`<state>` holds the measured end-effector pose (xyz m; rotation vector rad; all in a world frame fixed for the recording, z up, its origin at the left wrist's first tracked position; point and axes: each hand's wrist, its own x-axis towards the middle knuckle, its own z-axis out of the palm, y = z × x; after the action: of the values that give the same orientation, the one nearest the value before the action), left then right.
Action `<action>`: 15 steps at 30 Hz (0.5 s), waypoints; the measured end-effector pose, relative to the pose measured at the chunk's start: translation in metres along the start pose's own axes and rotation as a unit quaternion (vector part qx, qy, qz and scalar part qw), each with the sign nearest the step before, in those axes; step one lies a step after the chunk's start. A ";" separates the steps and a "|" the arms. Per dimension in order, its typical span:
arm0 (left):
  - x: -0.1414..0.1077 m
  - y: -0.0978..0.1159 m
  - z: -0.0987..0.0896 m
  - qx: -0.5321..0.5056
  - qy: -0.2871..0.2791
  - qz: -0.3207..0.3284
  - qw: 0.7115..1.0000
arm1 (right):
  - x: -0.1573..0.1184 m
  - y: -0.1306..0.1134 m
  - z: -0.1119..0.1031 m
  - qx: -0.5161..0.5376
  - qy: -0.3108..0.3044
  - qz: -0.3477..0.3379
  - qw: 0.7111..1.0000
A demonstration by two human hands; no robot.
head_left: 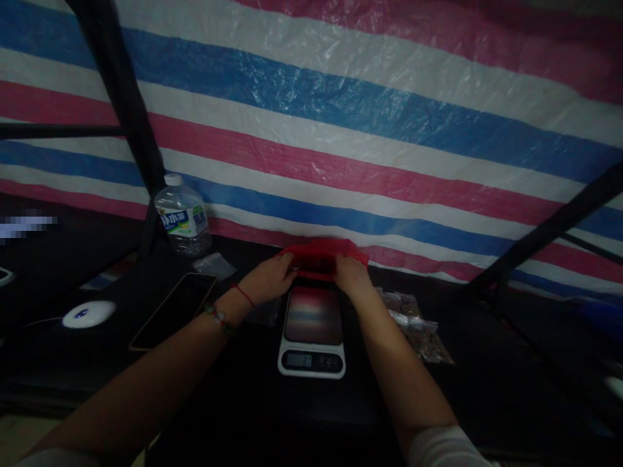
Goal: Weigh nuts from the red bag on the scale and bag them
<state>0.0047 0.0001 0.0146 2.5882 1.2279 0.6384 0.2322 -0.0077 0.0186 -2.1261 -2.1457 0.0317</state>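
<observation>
A red plastic bag [324,248] lies behind the digital scale [314,318], its mouth spread toward me with a dark inside. My left hand [273,277] grips the bag's left edge, fingers closed on it. At the right edge my right hand [349,272] is closed on the red plastic too. The scale has a shiny plate with nothing on it and a lit display whose digits are hard to read. Just right of my right forearm lie small clear bags of brown bits [426,340].
Left of my left arm are a dark phone [175,310], a white mouse-shaped device [89,314], a clear bottle [182,217] and a small clear bag [214,265]. A striped sheet [341,117] hangs behind the black table, with dark frame bars [121,84] at the sides.
</observation>
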 end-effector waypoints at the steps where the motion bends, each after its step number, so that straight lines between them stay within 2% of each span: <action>1: -0.002 0.002 0.000 0.005 0.005 -0.003 1.000 | -0.002 -0.002 -0.003 -0.011 0.014 0.005 1.000; 4: -0.006 0.005 0.002 0.010 0.024 0.003 1.000 | -0.007 -0.007 -0.008 -0.030 0.017 0.004 0.999; 7: -0.009 0.004 0.005 0.003 -0.005 0.004 1.000 | -0.010 -0.009 -0.010 -0.040 -0.021 0.004 0.999; 11: -0.011 0.002 0.009 -0.013 -0.013 0.011 1.000 | -0.013 -0.008 -0.007 -0.059 -0.007 -0.003 0.998; 15: -0.008 0.002 0.008 -0.046 -0.047 0.000 0.998 | -0.008 -0.003 0.000 -0.018 -0.082 -0.063 0.995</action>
<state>0.0058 -0.0071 0.0057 2.5123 1.1410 0.5545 0.2296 -0.0153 0.0181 -2.0698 -2.3848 0.1626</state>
